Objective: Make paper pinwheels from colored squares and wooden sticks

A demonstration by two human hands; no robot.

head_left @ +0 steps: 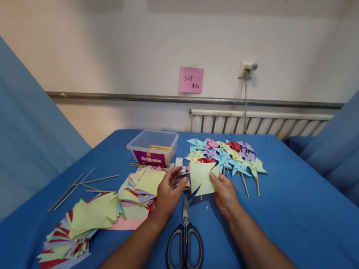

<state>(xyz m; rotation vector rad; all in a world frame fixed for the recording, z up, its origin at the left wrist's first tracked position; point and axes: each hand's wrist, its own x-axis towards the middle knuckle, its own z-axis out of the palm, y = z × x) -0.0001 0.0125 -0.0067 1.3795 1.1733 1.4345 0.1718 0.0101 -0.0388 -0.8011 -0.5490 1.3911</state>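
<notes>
My right hand (227, 194) pinches a pale green paper square (198, 176) by its right edge, thumb on top. Slits run in from the paper's corners. Just left of the sheet is my left hand (170, 192), its thumb and fingers curved but apart, with no paper seen between them. Behind that hand lie a small white box (179, 162) and other small items, partly hidden. Scissors (184, 242) with dark handles lie below the paper, blades pointing away from me. Finished paper pinwheels (224, 158) in several colours lie on their sticks beyond my right hand.
A clear plastic tub (153, 142) holding thin sticks stands at the back. Loose sticks (73, 188) lie at the left. Stacks of coloured paper squares (94, 216) are fanned out near my left arm. Blue cloth (285, 238) covers the table; a radiator (261, 123) is behind.
</notes>
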